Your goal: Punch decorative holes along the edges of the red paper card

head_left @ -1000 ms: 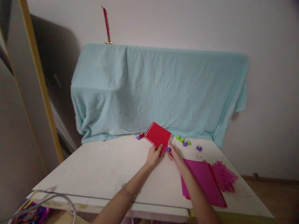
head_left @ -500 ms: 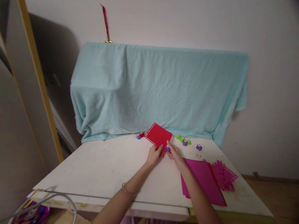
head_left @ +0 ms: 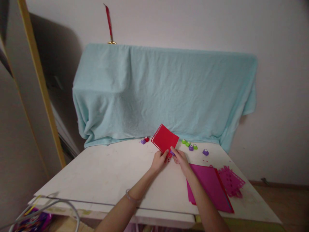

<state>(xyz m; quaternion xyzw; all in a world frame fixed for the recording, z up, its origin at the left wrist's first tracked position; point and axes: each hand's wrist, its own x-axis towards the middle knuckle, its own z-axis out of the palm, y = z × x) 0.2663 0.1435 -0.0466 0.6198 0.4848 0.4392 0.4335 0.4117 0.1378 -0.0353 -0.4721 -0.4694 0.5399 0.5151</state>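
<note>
A square of red paper (head_left: 165, 138) tilts up above the table, with punched holes along its left edges. My left hand (head_left: 159, 160) pinches its lower corner between thumb and fingers. In my right hand (head_left: 180, 158) is a small purple craft punch (head_left: 172, 153), set at the paper's lower right edge, my thumb on top of it. Fingers hide most of the punch. Tiny red paper bits (head_left: 168, 159) show just below the paper between the hands.
Purple and red punches (head_left: 143, 141) stand at the back left; several green and purple ones (head_left: 191, 147) at the back right. Magenta sheets (head_left: 205, 183) lie stacked under my right forearm, beside punched magenta paper (head_left: 231, 182). A light blue cloth (head_left: 169, 93) hangs behind the white table (head_left: 101, 177).
The red paper has risen slightly and shifted a little right. My right thumb has come down over the purple punch, covering more of it.
</note>
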